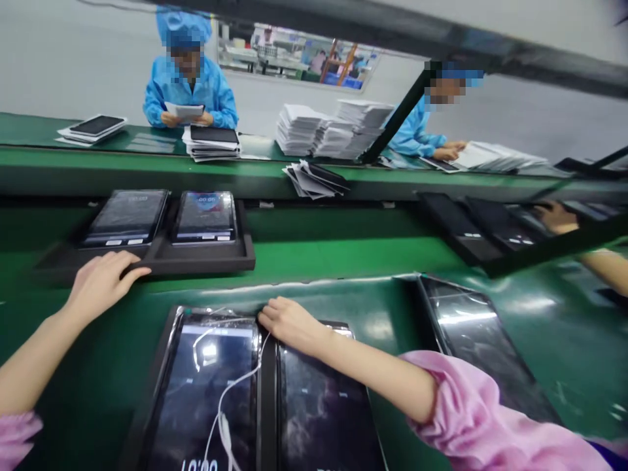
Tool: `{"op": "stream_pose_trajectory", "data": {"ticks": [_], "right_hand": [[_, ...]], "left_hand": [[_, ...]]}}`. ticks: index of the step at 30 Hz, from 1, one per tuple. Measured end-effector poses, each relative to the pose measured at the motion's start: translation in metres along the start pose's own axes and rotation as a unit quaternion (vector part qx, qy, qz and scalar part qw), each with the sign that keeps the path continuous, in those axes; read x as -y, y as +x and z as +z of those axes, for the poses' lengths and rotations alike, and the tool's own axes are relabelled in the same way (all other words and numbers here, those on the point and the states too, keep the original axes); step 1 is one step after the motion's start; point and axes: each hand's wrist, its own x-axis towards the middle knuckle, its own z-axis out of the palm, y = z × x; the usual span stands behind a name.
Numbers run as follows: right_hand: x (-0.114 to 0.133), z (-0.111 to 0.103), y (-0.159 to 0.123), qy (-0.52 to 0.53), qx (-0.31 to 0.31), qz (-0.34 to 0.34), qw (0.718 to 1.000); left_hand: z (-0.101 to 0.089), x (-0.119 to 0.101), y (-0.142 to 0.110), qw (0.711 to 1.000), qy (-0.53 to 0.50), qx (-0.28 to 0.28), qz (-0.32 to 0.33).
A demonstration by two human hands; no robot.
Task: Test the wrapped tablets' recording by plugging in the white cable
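Broadly, a green bench (338, 252) fills the view, a ledge (147, 171) running along its far side; behind that sit two people in blue, one (216, 91) holding something white, another (409, 131) at a spread of papers (500, 156), with paper stacks (294, 134) between them. Nearest the wearer lies the near tray (268, 405), a lit tablet (210, 386) left of its divider and a darker tablet (324, 399) right of it. Beyond, the far tray (206, 263) holds two wrapped tablets side by side. The left hand (103, 278) lays its fingers over that tray's front rim; whether it clasps, I cannot tell. The right hand (284, 320) curls at the divider's far end, between the near tablets; what it grasps is hidden. Smallest, a white cable (223, 392) loops across the lit tablet up towards that hand.
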Motion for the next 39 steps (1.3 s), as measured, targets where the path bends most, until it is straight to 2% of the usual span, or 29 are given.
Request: {"op": "stream_pose_trajectory", "data": {"ticks": [6, 14, 19, 21, 23, 25, 27, 29, 31, 33, 35, 39], "right_hand": [[0.010, 0.001, -0.003, -0.022, 0.008, 0.063, 0.998], [0.003, -0.008, 0.010, 0.003, 0.038, 0.110, 0.993], [-0.016, -0.033, 0.001, 0.013, 0.008, 0.129, 0.992], [-0.009, -0.047, -0.018, 0.020, -0.026, 0.157, 0.987], [0.023, -0.054, -0.046, 0.055, -0.076, 0.166, 0.982], [0.080, -0.048, -0.077, 0.165, -0.166, 0.133, 0.963], [0.148, -0.028, -0.102, 0.186, -0.205, 0.104, 0.955], [0.210, 0.000, -0.116, 0.108, -0.233, 0.095, 0.962], [0.251, 0.028, -0.119, 0.079, -0.232, 0.113, 0.963], [0.270, 0.049, -0.113, 0.071, -0.247, 0.149, 0.955], [0.274, 0.060, -0.105, 0.061, -0.279, 0.187, 0.940], [0.268, 0.063, -0.092, 0.034, -0.303, 0.214, 0.928]], "left_hand": [[-0.007, -0.014, 0.003, 0.998, -0.005, 0.037, -0.045], [-0.011, 0.000, -0.005, 0.995, -0.025, 0.061, -0.077], [-0.016, 0.003, -0.008, 0.995, -0.035, 0.053, -0.078], [-0.022, 0.002, -0.004, 0.994, -0.041, 0.047, -0.084], [-0.028, 0.002, 0.001, 0.994, -0.047, 0.045, -0.089], [-0.029, 0.001, 0.004, 0.994, -0.050, 0.046, -0.084], [-0.025, 0.000, 0.004, 0.994, -0.051, 0.052, -0.077], [-0.018, -0.003, 0.001, 0.994, -0.044, 0.059, -0.076], [-0.012, -0.006, -0.002, 0.995, -0.034, 0.060, -0.075], [-0.011, -0.007, -0.004, 0.996, -0.031, 0.056, -0.058], [-0.016, -0.005, -0.007, 0.997, -0.034, 0.053, -0.035], [-0.038, 0.013, -0.024, 0.998, -0.031, 0.044, -0.033]]}}
